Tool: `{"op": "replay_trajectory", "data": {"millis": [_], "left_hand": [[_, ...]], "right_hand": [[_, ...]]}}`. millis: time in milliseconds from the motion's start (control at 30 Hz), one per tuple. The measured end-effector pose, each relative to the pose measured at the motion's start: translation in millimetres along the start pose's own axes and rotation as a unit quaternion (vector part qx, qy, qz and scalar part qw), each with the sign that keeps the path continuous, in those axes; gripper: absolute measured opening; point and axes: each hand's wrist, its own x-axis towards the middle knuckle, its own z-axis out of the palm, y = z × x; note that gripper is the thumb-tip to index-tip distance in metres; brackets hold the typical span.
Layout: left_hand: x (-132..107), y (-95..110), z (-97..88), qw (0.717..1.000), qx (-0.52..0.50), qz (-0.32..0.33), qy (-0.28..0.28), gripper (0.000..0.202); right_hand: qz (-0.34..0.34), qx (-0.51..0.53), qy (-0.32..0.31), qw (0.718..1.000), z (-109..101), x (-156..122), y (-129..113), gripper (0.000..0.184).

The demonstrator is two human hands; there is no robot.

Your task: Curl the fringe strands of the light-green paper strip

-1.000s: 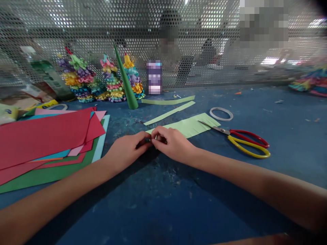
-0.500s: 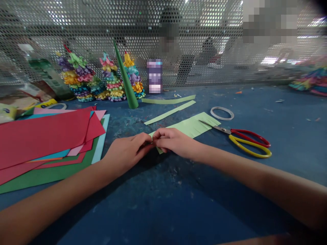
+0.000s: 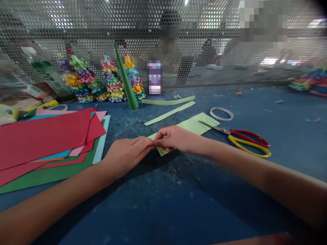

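A light green paper strip (image 3: 195, 123) with slits cut at its right end lies on the table, partly hidden under my hands. My left hand (image 3: 129, 152) is closed, its fingertips pinching at the strip's left end. My right hand (image 3: 177, 139) is closed too, thumb and fingertips meeting the left hand's at the same end. Whatever small fold they grip is covered by the fingers. Scissors (image 3: 224, 131) with red and yellow handles rest to the right, blade tips over the slit end. Beyond the strip lie two narrow green offcuts (image 3: 170, 113) (image 3: 168, 101).
A stack of coloured paper (image 3: 46, 139) lies at left. Behind it stand a green paper cone (image 3: 127, 86), several frilled paper cones (image 3: 114, 85), a bottle (image 3: 49, 76) and a phone (image 3: 154, 77) against a perforated metal screen (image 3: 217, 20). A tape ring (image 3: 221, 114) lies at right.
My right hand has shifted slightly up, its fingers curling at the strip's left end. My left fingers have flattened and drawn closer together. The scissors lie where they were.
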Motion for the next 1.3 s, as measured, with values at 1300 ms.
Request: {"op": "replay_trajectory", "data": {"millis": [1300], "left_hand": [[5.2, 2.4, -4.5, 0.991, -0.089, -0.031, -0.093, 0.026]], "right_hand": [[-0.138, -0.223, -0.032, 0.964, -11.1, -8.9, -6.5, 0.013]]}}
